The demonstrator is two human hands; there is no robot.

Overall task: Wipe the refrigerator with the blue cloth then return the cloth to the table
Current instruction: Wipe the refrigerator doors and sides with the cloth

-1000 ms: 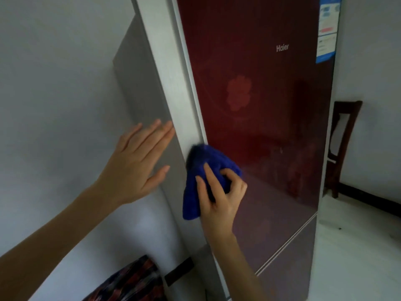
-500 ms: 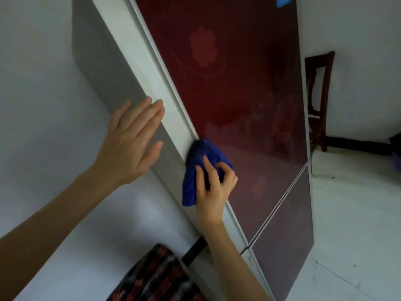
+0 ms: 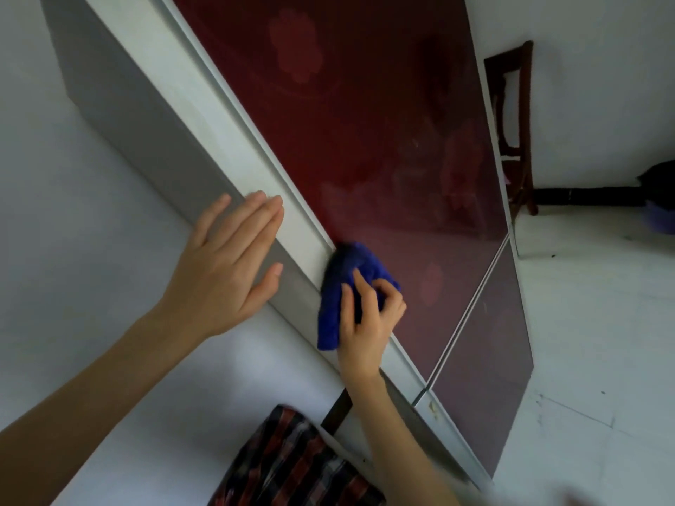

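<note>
The refrigerator (image 3: 365,122) has a glossy dark red door and a grey side panel, and it runs slanted across the view. My right hand (image 3: 367,323) grips the bunched blue cloth (image 3: 341,290) and presses it against the door's left edge, a little above the seam with the lower door. My left hand (image 3: 226,264) lies flat with straight fingers on the grey side panel, just left of the cloth. No table is in view.
A dark wooden chair (image 3: 515,115) stands against the wall right of the refrigerator. A striped red and black fabric (image 3: 292,465) lies at the bottom beside the refrigerator's base. White floor (image 3: 599,341) spreads to the right, with a dark object (image 3: 659,184) at the far edge.
The view tilted down and left, so the refrigerator appears more slanted. My right hand with the cloth slid down along the door's left edge. My left hand stayed flat on the side panel.
</note>
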